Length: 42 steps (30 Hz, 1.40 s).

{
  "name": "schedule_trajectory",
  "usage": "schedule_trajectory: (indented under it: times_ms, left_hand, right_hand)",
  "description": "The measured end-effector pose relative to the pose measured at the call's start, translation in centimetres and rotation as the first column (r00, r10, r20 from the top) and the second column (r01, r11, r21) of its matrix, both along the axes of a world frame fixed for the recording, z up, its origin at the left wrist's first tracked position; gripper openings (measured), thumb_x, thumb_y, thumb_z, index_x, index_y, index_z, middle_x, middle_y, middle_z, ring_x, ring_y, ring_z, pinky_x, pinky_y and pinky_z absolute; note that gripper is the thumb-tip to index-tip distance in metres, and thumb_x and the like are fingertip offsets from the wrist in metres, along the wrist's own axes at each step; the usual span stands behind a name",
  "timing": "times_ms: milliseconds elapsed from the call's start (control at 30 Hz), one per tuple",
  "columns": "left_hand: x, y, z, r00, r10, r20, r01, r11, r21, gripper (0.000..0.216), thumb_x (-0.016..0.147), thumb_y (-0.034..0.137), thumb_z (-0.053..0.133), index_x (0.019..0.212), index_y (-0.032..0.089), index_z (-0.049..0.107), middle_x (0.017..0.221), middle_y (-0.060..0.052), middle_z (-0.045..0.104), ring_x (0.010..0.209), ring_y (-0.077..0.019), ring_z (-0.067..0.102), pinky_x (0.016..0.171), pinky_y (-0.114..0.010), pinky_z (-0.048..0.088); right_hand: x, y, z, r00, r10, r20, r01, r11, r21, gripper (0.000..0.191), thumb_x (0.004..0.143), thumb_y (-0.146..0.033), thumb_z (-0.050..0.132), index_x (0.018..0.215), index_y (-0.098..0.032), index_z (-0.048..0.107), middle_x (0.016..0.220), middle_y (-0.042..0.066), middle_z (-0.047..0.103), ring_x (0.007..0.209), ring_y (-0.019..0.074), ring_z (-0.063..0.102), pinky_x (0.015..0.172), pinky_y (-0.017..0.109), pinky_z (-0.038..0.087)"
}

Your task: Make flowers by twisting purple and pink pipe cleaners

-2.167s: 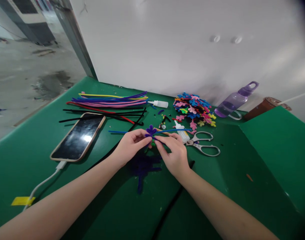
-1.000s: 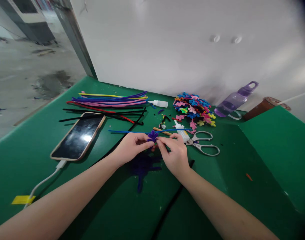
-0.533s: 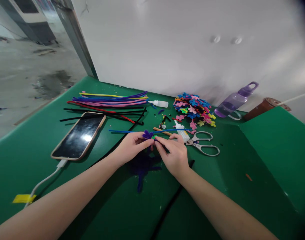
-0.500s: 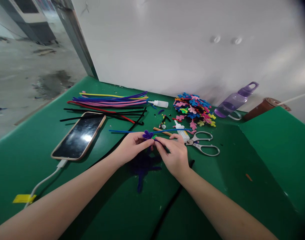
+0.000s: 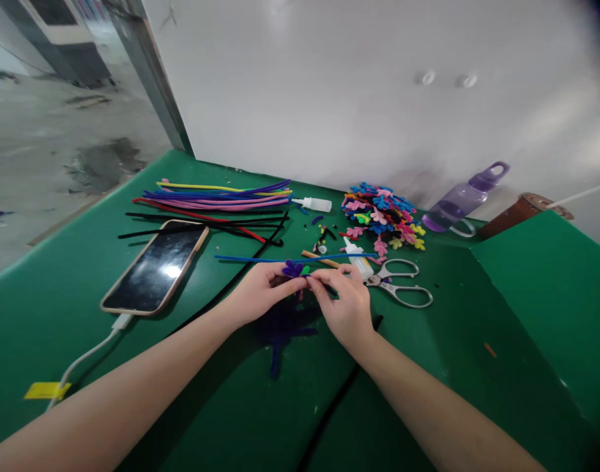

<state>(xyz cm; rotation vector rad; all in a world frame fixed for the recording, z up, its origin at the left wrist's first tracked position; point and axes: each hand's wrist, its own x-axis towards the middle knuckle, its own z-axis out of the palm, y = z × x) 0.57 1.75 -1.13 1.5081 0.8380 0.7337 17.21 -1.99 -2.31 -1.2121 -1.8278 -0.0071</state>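
Between my hands is a small purple pipe-cleaner flower (image 5: 293, 268) with a bit of green at its right. My left hand (image 5: 263, 292) pinches it from the left, thumb and fingers pressed together. From the right, the fingertips of my right hand (image 5: 346, 301) are closed on the same piece, meeting the left thumb tip. My fingers hide its lower part. Just beyond them a blue pipe cleaner (image 5: 250, 259) lies across the table. Nearer to me, below my hands, lie dark purple pipe-cleaner pieces (image 5: 277, 351).
Scissors (image 5: 405, 295) and a white glue bottle (image 5: 359, 265) lie right of my hands. A heap of colourful pipe-cleaner flowers (image 5: 378, 216) stands behind, bundled pipe cleaners (image 5: 221, 196) at back left. A phone (image 5: 157, 269) charges at left; a purple water bottle (image 5: 460, 203) leans at right.
Both hands stay close together on the purple flower. It has turned slightly and shifted a little to the right, and my right fingers have closed in.
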Motion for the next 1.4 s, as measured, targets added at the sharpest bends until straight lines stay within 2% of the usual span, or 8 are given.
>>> schedule_trajectory:
  times_ms: [167, 333, 500, 733, 867, 1000, 1200, 1400]
  left_hand:
    - [0.00, 0.06, 0.06, 0.995, 0.058, 0.083, -0.053, 0.997, -0.061, 0.019, 0.077, 0.033, 0.061, 0.081, 0.015, 0.063, 0.069, 0.001, 0.063, 0.068, -0.0126, 0.058, 0.070, -0.024, 0.045]
    - [-0.02, 0.08, -0.16, 0.992, 0.111, 0.055, -0.107, 0.992, -0.070, 0.020, 0.075, 0.034, 0.062, 0.076, 0.014, 0.062, 0.069, 0.000, 0.063, 0.067, -0.0132, 0.058, 0.069, -0.024, 0.046]
    - [-0.14, 0.14, 0.06, 0.998, 0.064, 0.025, -0.062, 0.994, -0.089, 0.016, 0.074, 0.030, 0.062, 0.072, 0.014, 0.063, 0.068, 0.000, 0.064, 0.065, -0.0127, 0.058, 0.065, -0.023, 0.045]
    - [-0.14, 0.05, 0.48, 0.999, 0.003, -0.052, -0.006, 0.999, -0.042, 0.018, 0.075, 0.031, 0.060, 0.068, 0.014, 0.063, 0.066, -0.001, 0.064, 0.063, -0.0136, 0.058, 0.063, -0.024, 0.046]
    - [-0.04, -0.04, 0.18, 0.999, 0.043, 0.028, -0.041, 0.997, -0.067, 0.013, 0.074, 0.027, 0.062, 0.071, 0.014, 0.062, 0.066, 0.000, 0.063, 0.065, -0.0126, 0.058, 0.065, -0.023, 0.046]
    - [-0.05, -0.11, -0.08, 0.988, 0.135, 0.072, -0.130, 0.988, -0.078, 0.014, 0.073, 0.028, 0.064, 0.075, 0.014, 0.062, 0.069, 0.000, 0.064, 0.066, -0.0131, 0.059, 0.067, -0.024, 0.047]
    - [-0.08, -0.12, -0.18, 0.987, 0.154, 0.053, -0.151, 0.987, -0.051, 0.019, 0.074, 0.033, 0.063, 0.077, 0.014, 0.063, 0.073, -0.002, 0.065, 0.072, -0.0153, 0.059, 0.071, -0.025, 0.047]
    - [0.01, -0.04, -0.33, 0.986, 0.160, 0.042, -0.161, 0.987, 0.022, 0.022, 0.075, 0.036, 0.062, 0.077, 0.015, 0.065, 0.079, -0.001, 0.063, 0.077, -0.0150, 0.058, 0.074, -0.025, 0.044]
  right_hand:
    - [0.05, 0.04, 0.01, 1.000, -0.002, 0.002, 0.002, 1.000, -0.006, 0.005, 0.084, -0.020, 0.056, 0.082, -0.022, 0.060, 0.070, -0.002, 0.069, 0.057, 0.0108, 0.057, 0.076, 0.032, 0.042]
    - [-0.07, 0.10, -0.08, 1.000, 0.005, -0.001, -0.005, 1.000, -0.015, 0.004, 0.083, -0.020, 0.056, 0.084, -0.021, 0.059, 0.069, -0.002, 0.068, 0.056, 0.0107, 0.058, 0.077, 0.033, 0.042]
    - [-0.24, -0.01, -0.02, 0.999, 0.024, -0.022, -0.024, 1.000, 0.015, 0.005, 0.081, -0.016, 0.057, 0.081, -0.021, 0.058, 0.064, -0.004, 0.066, 0.054, 0.0089, 0.057, 0.077, 0.032, 0.041]
    - [-0.22, -0.12, -0.01, 0.999, 0.034, -0.002, -0.035, 0.999, -0.009, 0.006, 0.082, -0.017, 0.056, 0.081, -0.022, 0.058, 0.065, -0.004, 0.067, 0.053, 0.0095, 0.058, 0.076, 0.033, 0.041]
    - [-0.19, -0.09, 0.11, 1.000, 0.001, -0.008, -0.001, 1.000, -0.019, 0.003, 0.081, -0.020, 0.058, 0.083, -0.021, 0.059, 0.067, -0.003, 0.067, 0.055, 0.0102, 0.058, 0.076, 0.032, 0.043]
    - [-0.26, -0.08, 0.25, 0.999, -0.034, -0.032, 0.034, 0.999, 0.005, 0.006, 0.079, -0.023, 0.060, 0.085, -0.021, 0.060, 0.068, -0.002, 0.067, 0.057, 0.0111, 0.060, 0.077, 0.033, 0.044]
    - [-0.22, -0.06, 0.01, 0.997, 0.017, -0.072, -0.017, 1.000, 0.011, 0.004, 0.080, -0.017, 0.057, 0.079, -0.020, 0.060, 0.057, -0.004, 0.063, 0.047, 0.0087, 0.055, 0.077, 0.033, 0.045]
    - [-0.25, -0.07, -0.01, 0.994, 0.065, -0.084, -0.066, 0.998, -0.012, 0.006, 0.082, -0.016, 0.056, 0.080, -0.020, 0.060, 0.057, -0.004, 0.063, 0.046, 0.0089, 0.051, 0.074, 0.033, 0.045]
